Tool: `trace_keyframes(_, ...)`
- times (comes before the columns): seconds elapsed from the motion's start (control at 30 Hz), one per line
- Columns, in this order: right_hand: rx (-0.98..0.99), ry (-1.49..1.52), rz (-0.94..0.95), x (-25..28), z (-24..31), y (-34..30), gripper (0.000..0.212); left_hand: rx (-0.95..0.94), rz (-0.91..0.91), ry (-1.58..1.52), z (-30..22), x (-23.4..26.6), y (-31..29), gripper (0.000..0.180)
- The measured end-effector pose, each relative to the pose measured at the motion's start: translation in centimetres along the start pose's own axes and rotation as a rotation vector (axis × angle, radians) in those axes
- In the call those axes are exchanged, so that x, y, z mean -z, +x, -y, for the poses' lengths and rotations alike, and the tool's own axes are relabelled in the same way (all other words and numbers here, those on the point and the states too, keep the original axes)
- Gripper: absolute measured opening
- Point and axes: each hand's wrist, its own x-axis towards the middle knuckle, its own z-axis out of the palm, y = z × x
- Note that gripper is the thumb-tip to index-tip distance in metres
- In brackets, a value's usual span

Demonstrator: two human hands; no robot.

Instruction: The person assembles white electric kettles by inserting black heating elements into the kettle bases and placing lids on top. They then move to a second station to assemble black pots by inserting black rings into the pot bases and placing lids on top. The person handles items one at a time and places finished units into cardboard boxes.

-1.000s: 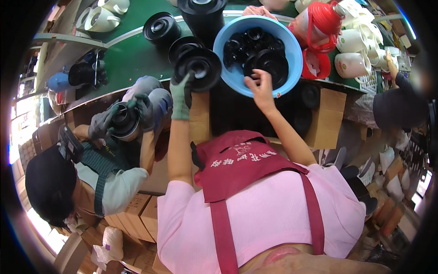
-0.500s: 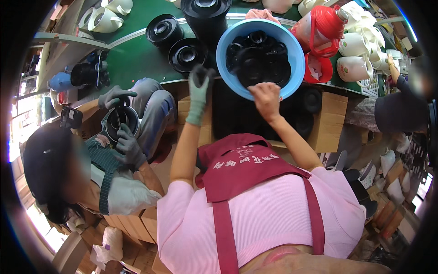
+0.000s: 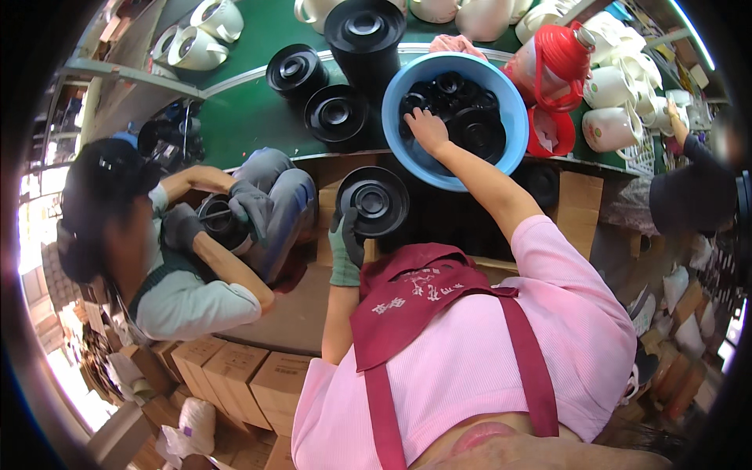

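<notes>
My left hand (image 3: 347, 254), in a grey-green glove, is closed on the edge of a round black plastic lid (image 3: 372, 201) with raised rings. The lid is held in front of the bench edge, its ringed face up. My bare right hand (image 3: 428, 131) reaches over the rim of a light-blue basin (image 3: 513, 160), its fingers apart and bent down onto small black plastic parts (image 3: 417, 95). Whether they grip a part cannot be made out. Larger black discs (image 3: 476, 133) lie in the same basin.
Black stacked round pieces (image 3: 335, 113) stand on the green bench (image 3: 243, 117) left of the basin. A red-topped thermos jug (image 3: 552, 66) and red tub (image 3: 550, 131) are to its right. A co-worker (image 3: 196, 258) sits at left. Open cardboard (image 3: 578, 207) lies below the bench.
My left hand has come down from the black stacks and now holds a lid. My right hand has moved from the basin's near rim in over the parts. The co-worker's hands have shifted.
</notes>
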Motion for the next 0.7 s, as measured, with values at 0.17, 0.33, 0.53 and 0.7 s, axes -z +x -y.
trace_keyframes(0.17, 0.215, -0.189, 0.007, -1.9, -1.5, -0.4, 0.015, -0.115, 0.024, 0.045, -0.2, -2.0, -1.0, 0.037)
trace_keyframes(0.33, 0.163, -0.153, -0.013, 1.0, -2.7, -2.8, 0.015, -0.478, 0.135, 0.660, 0.5, -1.9, 0.9, 0.042)
trace_keyframes(0.53, 0.148, 0.697, -0.451, 12.7, 5.9, -9.6, 0.021, 0.173, -0.116, -0.312, -3.4, -5.7, 0.8, 0.046)
trace_keyframes(0.7, 0.234, 0.679, -0.232, 14.3, 8.9, -14.3, 0.026, 0.122, 0.002, -0.243, -5.5, -8.0, 0.6, 0.041)
